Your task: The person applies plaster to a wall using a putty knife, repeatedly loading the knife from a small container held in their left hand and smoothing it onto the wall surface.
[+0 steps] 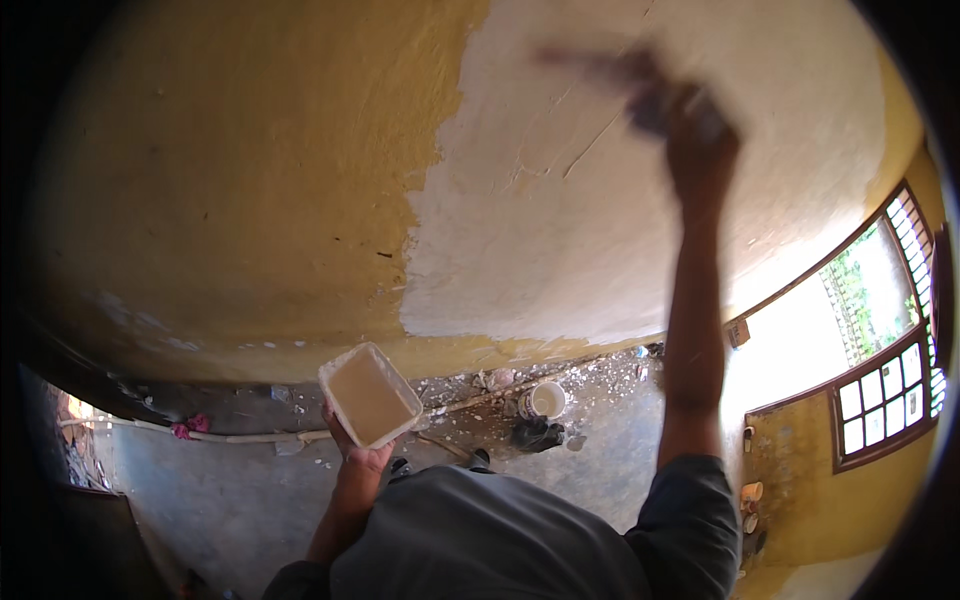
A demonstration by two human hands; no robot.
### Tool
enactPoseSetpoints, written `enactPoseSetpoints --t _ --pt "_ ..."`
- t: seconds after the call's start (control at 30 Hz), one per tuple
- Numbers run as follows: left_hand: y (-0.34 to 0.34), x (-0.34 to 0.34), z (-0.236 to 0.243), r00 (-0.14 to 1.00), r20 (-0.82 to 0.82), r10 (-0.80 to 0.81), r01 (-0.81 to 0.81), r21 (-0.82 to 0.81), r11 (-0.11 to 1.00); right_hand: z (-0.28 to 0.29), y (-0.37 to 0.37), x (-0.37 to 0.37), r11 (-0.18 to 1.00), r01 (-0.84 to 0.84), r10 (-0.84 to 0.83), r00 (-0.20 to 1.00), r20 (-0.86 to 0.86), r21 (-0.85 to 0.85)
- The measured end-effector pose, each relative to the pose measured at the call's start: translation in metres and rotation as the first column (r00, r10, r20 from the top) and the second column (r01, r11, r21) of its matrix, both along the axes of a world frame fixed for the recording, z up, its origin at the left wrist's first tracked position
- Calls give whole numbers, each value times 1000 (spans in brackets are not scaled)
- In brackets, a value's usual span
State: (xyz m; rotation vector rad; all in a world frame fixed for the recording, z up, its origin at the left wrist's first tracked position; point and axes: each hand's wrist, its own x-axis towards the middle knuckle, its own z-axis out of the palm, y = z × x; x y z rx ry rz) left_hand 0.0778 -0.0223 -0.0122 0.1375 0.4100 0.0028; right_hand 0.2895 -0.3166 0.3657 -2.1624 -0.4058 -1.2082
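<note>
My left hand grips a square-rimmed white plastic tub from below and beside it. Pale beige liquid lies inside the tub. High at the right, my raised right hand is closed round a tool that looks like a paintbrush, smeared by motion. The tool is over the whitish coated part of the wall; whether it touches cannot be made out. Left of a ragged border, the wall is bare yellow.
On the floor a long pale pole lies along the wall's foot. A white bucket stands among scattered white flakes, with a black plastic bag beside it. Pink cloth touches the pole. A barred window is at the right.
</note>
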Motion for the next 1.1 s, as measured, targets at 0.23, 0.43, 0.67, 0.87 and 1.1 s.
enactPoseSetpoints --t 0.23,0.43,0.67,0.87,1.1 --pt "-12 9 9 998 -1 -57 57 91 994 -215 32 -10 991 -51 49 999 21 127" --pt "-10 8 5 999 41 -36 31 101 994 -148 34 5 944 -19 -15 995 99 329" --pt "-13 5 -5 990 121 -67 56 91 994 -28 -5 31 963 202 -235 953 189 182" --pt "-10 7 -19 996 91 -1 -1 32 999 85 -32 58 961 278 -255 880 400 1" --pt "-9 4 -5 950 296 -100 76 92 993 221 -33 52 972 228 -233 889 395 61"
